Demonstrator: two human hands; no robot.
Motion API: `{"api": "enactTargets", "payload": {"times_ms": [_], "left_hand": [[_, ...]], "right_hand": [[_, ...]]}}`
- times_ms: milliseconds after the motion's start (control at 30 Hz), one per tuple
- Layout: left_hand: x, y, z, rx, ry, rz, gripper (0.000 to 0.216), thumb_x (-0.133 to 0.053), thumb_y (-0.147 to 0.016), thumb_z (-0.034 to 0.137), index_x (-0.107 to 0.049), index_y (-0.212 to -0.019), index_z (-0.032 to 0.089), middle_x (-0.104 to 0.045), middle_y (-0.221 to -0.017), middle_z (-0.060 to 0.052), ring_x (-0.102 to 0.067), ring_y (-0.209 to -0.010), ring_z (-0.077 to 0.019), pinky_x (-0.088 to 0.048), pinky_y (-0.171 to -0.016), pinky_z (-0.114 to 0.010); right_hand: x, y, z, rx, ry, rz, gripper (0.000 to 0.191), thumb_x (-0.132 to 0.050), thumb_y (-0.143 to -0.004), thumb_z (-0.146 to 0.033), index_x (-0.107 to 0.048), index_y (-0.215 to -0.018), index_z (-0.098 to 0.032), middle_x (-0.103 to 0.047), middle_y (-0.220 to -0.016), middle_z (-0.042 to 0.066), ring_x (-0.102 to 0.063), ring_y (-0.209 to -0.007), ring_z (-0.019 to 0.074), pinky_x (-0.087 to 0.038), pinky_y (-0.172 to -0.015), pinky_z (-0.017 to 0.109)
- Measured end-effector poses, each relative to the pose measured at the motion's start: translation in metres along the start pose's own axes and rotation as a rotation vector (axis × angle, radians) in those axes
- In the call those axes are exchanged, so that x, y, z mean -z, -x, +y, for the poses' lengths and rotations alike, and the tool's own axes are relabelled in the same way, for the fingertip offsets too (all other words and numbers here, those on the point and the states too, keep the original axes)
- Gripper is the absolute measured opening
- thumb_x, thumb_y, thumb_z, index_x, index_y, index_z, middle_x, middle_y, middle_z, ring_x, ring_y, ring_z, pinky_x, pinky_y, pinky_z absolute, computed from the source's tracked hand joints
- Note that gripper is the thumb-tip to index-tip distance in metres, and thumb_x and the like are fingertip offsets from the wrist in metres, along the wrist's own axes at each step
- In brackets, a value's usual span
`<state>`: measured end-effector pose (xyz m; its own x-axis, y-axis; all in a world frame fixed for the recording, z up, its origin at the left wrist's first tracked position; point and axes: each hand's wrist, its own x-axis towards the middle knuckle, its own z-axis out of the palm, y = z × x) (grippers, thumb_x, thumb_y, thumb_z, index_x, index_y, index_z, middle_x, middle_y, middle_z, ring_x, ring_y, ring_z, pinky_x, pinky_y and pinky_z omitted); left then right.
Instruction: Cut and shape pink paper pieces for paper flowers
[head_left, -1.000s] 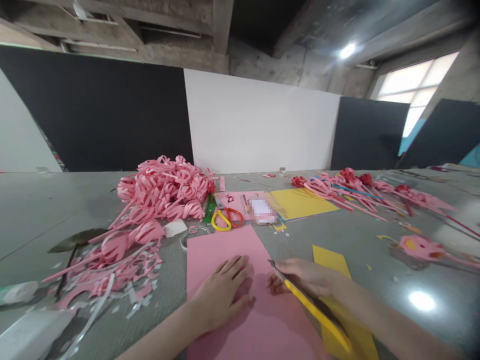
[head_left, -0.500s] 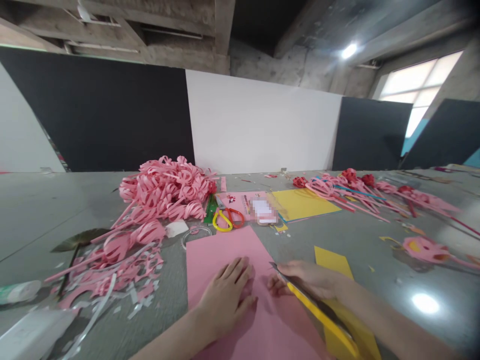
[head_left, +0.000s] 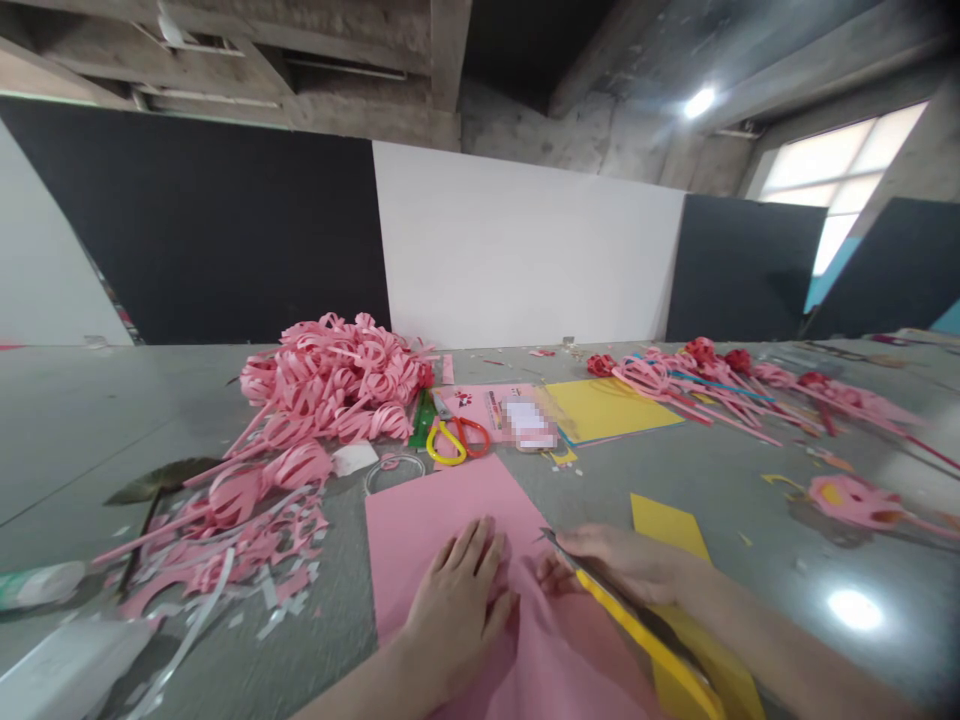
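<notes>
A large pink paper sheet (head_left: pixel 435 500) lies in front of me, rumpled and raised in its near part. My left hand (head_left: pixel 457 605) rests palm down on it, fingers stretched and slightly apart. To its right, my right hand (head_left: pixel 622 560) is closed around a yellow utility knife (head_left: pixel 637 630). The knife's pointed metal tip shows ahead of the thumb, above the sheet's right side, and its long body runs back toward me. The curled right fingers are low by the paper; whether they also pinch it, I cannot tell. A yellow paper piece (head_left: pixel 667 520) lies partly under my right forearm.
Scissors (head_left: pixel 448 445) and a phone (head_left: pixel 529 425) lie beyond the sheet, near yellow paper (head_left: pixel 615 405). Pink paper-strip flowers (head_left: pixel 337 375) are heaped at left above scraps (head_left: pixel 217 555). More flower stems (head_left: pixel 697 375) lie at right. A wire coil (head_left: pixel 394 472) sits by the sheet's far-left corner.
The sheet's left edge has shifted slightly left and its near part is more rumpled. My left hand has turned a little. My right hand keeps nearly the same place and grip.
</notes>
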<state>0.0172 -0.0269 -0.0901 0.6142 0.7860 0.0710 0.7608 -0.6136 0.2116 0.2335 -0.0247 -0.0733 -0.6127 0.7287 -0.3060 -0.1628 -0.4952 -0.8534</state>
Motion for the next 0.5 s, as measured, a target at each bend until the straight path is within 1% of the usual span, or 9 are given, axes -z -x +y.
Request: {"api": "enactTargets", "payload": {"times_ms": [67,133,167,233,300,333,433,500], "left_hand": [[-0.001,0.000,-0.002,-0.009,0.002,0.006,0.051,-0.026,-0.085,0.043,-0.031,-0.129,0.018,-0.023,-0.138,-0.009,-0.019,-0.126,-0.0249,-0.022,-0.100,-0.043],[0.001,0.000,-0.004,-0.040,0.009,0.009,0.050,-0.027,-0.085,0.043,-0.032,-0.129,0.018,-0.024,-0.138,-0.010,-0.020,-0.125,-0.0254,-0.022,-0.100,-0.043],[0.002,0.000,-0.005,-0.065,0.013,0.014,0.050,-0.029,-0.084,0.043,-0.033,-0.128,0.018,-0.026,-0.137,-0.010,-0.021,-0.125,-0.0256,-0.023,-0.100,-0.043],[0.006,0.001,-0.007,-0.116,0.023,0.037,0.049,-0.035,-0.082,0.042,-0.036,-0.125,0.018,-0.031,-0.134,-0.011,-0.026,-0.123,-0.0257,-0.025,-0.099,-0.042],[0.011,0.001,-0.005,-0.142,0.028,0.061,0.043,-0.041,-0.080,0.037,-0.042,-0.119,0.019,-0.038,-0.128,-0.010,-0.033,-0.117,-0.0251,-0.030,-0.096,-0.041],[0.013,0.001,-0.004,-0.144,0.021,0.067,0.038,-0.043,-0.079,0.033,-0.045,-0.115,0.020,-0.042,-0.123,-0.010,-0.037,-0.113,-0.0247,-0.032,-0.094,-0.040],[0.015,0.002,0.003,-0.144,-0.037,0.057,0.026,-0.043,-0.078,0.022,-0.052,-0.102,0.020,-0.049,-0.108,-0.008,-0.045,-0.100,-0.0235,-0.037,-0.088,-0.039],[0.014,0.002,0.007,-0.140,-0.066,0.048,0.027,-0.040,-0.078,0.020,-0.052,-0.102,0.019,-0.050,-0.105,-0.008,-0.046,-0.098,-0.0234,-0.038,-0.086,-0.039]], "right_hand": [[0.001,0.000,0.001,0.006,-0.003,-0.004,0.025,-0.046,-0.082,-0.028,-0.057,-0.085,-0.006,-0.060,-0.093,0.015,-0.058,-0.085,0.0159,-0.038,-0.088,0.032],[0.004,0.001,-0.001,-0.020,0.005,0.006,0.029,-0.043,-0.083,-0.032,-0.056,-0.083,-0.006,-0.061,-0.088,0.014,-0.059,-0.083,0.0155,-0.040,-0.083,0.030],[0.007,0.002,-0.002,-0.046,0.014,0.031,0.030,-0.042,-0.084,-0.034,-0.056,-0.080,-0.007,-0.061,-0.083,0.012,-0.060,-0.078,0.0146,-0.043,-0.077,0.027],[0.015,0.006,-0.008,-0.093,0.058,0.114,0.031,-0.041,-0.083,-0.037,-0.053,-0.073,-0.010,-0.061,-0.068,0.007,-0.059,-0.060,0.0111,-0.045,-0.059,0.022],[0.025,0.012,-0.016,-0.116,0.152,0.194,0.030,-0.042,-0.081,-0.039,-0.049,-0.067,-0.013,-0.057,-0.056,0.002,-0.051,-0.044,0.0073,-0.039,-0.044,0.018],[0.030,0.015,-0.021,-0.129,0.217,0.217,0.030,-0.044,-0.080,-0.039,-0.047,-0.065,-0.014,-0.056,-0.053,0.001,-0.048,-0.040,0.0064,-0.036,-0.041,0.016],[0.049,0.023,-0.030,-0.226,0.445,0.268,0.031,-0.044,-0.079,-0.040,-0.045,-0.063,-0.014,-0.054,-0.048,0.001,-0.046,-0.037,0.0068,-0.033,-0.037,0.016],[0.063,0.025,-0.033,-0.268,0.568,0.389,0.030,-0.040,-0.080,-0.040,-0.045,-0.064,-0.015,-0.054,-0.047,0.000,-0.045,-0.036,0.0074,-0.033,-0.038,0.018]]}}
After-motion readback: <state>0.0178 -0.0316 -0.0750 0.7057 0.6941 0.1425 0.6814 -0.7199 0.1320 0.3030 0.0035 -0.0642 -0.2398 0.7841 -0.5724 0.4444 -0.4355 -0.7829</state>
